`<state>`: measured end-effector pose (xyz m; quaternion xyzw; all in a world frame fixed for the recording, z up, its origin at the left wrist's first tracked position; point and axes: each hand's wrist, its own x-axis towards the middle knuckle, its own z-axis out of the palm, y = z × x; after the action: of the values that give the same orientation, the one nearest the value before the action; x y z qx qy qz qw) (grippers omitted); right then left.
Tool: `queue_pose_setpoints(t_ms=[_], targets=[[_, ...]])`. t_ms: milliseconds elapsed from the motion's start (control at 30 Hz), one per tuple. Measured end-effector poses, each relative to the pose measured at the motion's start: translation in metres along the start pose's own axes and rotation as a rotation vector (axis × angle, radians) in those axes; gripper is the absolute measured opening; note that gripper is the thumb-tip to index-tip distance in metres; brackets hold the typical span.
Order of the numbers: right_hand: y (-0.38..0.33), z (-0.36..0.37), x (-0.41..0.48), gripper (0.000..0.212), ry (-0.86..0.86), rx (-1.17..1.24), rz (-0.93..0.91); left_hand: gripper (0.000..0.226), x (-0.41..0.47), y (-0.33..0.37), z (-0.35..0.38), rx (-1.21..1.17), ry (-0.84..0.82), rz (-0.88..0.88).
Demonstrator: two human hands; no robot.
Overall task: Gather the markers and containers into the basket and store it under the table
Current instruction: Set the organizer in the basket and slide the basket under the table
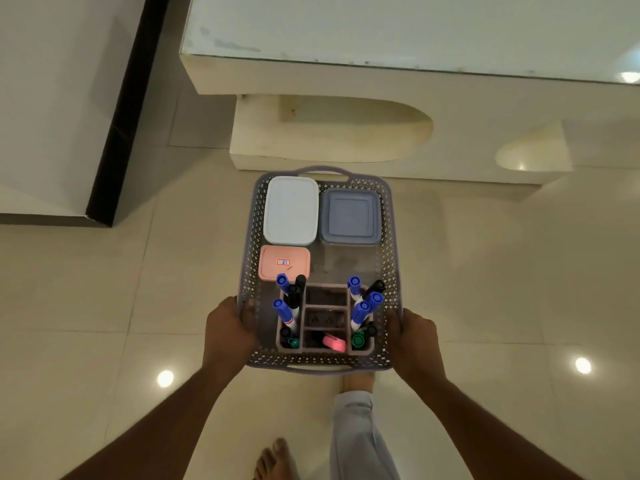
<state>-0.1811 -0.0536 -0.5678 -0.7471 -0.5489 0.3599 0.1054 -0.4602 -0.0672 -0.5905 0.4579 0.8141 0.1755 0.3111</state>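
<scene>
I carry a lavender perforated basket (390,258) above the floor, in front of the table's base. My left hand (228,327) grips its left rim and my right hand (414,336) grips its right rim. Inside lie a white lidded container (291,209), a blue-grey square container (350,216) and a small pink container (284,263). At the near end stands a pink compartment organizer (325,318) holding several blue, black and green markers (360,311) and a pink eraser-like piece (334,342).
The white glass-topped table (415,26) is ahead, with its cream pedestal base (311,140) just beyond the basket. A wall with a black strip (121,109) runs at the left. Glossy floor tiles lie all around; my bare feet (277,459) are below.
</scene>
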Motion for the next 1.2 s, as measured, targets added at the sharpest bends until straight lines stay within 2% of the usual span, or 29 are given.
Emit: queue_pose_setpoints(t_ms=[233, 500, 733, 867, 1200], targets=[[-0.009, -0.001, 0.097, 0.036, -0.027, 0.021, -0.034, 0.032, 0.085, 0.031, 0.034, 0.022, 0.004, 0.017], [-0.023, 0.008, 0.242, 0.033, 0.026, -0.115, -0.065, 0.043, 0.208, 0.062, 0.082, -0.005, 0.061, 0.063], [-0.036, 0.054, 0.336, 0.031, 0.082, -0.154, -0.129, 0.027, 0.309, 0.051, 0.112, -0.030, 0.112, 0.084], [-0.045, 0.075, 0.388, 0.030, 0.135, -0.108, -0.093, 0.031, 0.364, 0.051, 0.120, -0.062, 0.163, 0.086], [-0.088, 0.082, 0.523, 0.038, 0.255, 0.058, -0.187, 0.019, 0.504, 0.095, 0.124, -0.134, 0.174, 0.145]])
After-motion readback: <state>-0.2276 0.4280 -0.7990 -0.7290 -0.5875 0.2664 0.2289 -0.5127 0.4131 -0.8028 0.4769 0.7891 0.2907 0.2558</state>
